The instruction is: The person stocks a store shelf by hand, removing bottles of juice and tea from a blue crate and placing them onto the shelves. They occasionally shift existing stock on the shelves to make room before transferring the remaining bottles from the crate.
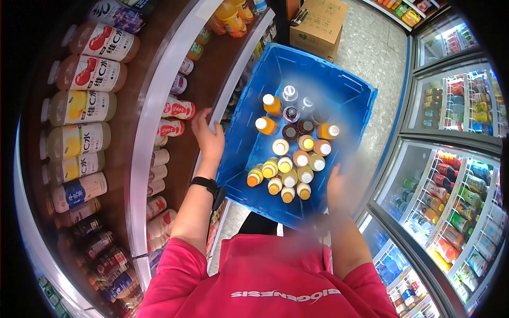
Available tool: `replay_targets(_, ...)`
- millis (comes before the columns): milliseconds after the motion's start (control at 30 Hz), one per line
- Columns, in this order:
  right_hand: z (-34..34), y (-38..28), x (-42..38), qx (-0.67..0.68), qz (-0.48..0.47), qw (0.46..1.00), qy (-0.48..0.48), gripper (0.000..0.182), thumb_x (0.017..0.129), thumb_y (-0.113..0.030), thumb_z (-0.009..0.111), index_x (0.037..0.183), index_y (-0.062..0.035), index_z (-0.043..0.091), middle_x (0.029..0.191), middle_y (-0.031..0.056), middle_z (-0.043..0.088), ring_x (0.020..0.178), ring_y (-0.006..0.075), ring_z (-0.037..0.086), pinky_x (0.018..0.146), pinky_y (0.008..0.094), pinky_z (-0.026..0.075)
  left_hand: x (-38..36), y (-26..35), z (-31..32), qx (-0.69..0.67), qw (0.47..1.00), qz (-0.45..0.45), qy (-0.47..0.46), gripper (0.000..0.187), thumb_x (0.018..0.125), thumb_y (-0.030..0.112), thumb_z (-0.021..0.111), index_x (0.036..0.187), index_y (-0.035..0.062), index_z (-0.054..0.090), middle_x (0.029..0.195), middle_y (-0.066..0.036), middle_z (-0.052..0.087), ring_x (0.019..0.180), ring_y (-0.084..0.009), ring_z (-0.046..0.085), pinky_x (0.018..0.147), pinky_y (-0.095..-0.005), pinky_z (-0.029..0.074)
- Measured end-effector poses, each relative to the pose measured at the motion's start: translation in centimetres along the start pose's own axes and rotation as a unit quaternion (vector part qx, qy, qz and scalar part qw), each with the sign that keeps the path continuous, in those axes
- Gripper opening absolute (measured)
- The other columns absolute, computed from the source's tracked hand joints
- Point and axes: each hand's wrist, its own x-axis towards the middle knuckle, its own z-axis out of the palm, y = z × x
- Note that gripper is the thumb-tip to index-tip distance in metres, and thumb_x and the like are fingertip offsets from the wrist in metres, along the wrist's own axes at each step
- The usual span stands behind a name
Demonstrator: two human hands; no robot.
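Note:
A blue crate (244,153) stands in front of me with several capped bottles (286,164) upright in it, among them orange ones (271,106) at its left side and dark-capped ones (290,131) in the middle. My left hand (208,135) is beside the crate's left wall, near the shelf edge, its fingers apart and nothing in it. At the crate's right side is my right hand (336,188), partly blurred by a smear over the view; its fingers cannot be made out clearly.
Shelves of bottles (87,106) run along the left, with small red-and-white bottles (179,108) nearest my left hand. Glass-door fridges (413,132) line the right. Behind the crate, a cardboard box (318,26) sits on the grey floor (366,40).

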Motion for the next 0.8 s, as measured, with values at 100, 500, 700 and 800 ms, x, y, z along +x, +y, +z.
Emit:
replay_targets(100, -0.3, -0.3, -0.2, 0.000, -0.002, 1.000, 0.000, 0.043, 0.090, -0.033, 0.060, 0.116, -0.0001, 0.053, 0.107, 0.0260, 0.065, 0.097, 0.0447, 0.063, 0.085, 0.0489, 0.049, -1.8, 2.1, 0.7, -0.047, 0.994, 0.045, -0.088, 0.031, 0.085, 0.002, 0.056, 0.116, 0.0037, 0.057, 0.117, -0.018, 0.056, 0.114, -0.0375, 0.051, 0.103, -0.0447, 0.038)
replay_targets(500, 0.2, -0.1, 0.1, 0.015, 0.006, 1.000, 0.009, 0.042, 0.089, -0.033, 0.060, 0.116, -0.0007, 0.054, 0.106, 0.0249, 0.065, 0.097, 0.0430, 0.063, 0.085, 0.0485, 0.049, -15.9, 4.1, 5.0, 0.116, 0.811, -0.089, -0.566, 0.053, 0.091, 0.040, 0.060, 0.135, 0.0168, 0.042, 0.123, -0.019, 0.057, 0.106, -0.0369, 0.062, 0.090, -0.0454, 0.051)
replay_targets(700, 0.3, -0.3, -0.3, 0.030, -0.034, 0.998, 0.048, 0.041, 0.089, -0.033, 0.059, 0.115, -0.0013, 0.054, 0.107, 0.0242, 0.065, 0.099, 0.0425, 0.062, 0.086, 0.0487, 0.049, -16.4, 3.6, 5.8, 0.129, 0.833, -0.060, -0.535, 0.043, 0.092, 0.036, 0.059, 0.129, 0.0168, 0.046, 0.116, -0.016, 0.060, 0.105, -0.0353, 0.063, 0.088, -0.0447, 0.052)
replay_targets(800, 0.2, -0.5, -0.2, 0.034, -0.043, 0.997, 0.058, 0.041, 0.089, -0.033, 0.059, 0.115, -0.0015, 0.054, 0.107, 0.0241, 0.065, 0.099, 0.0424, 0.062, 0.086, 0.0487, 0.049, -15.9, 2.6, 5.2, 0.083, 0.859, -0.100, -0.495, 0.042, 0.093, 0.034, 0.058, 0.129, 0.0167, 0.046, 0.114, -0.017, 0.060, 0.104, -0.0368, 0.062, 0.088, -0.0455, 0.051)
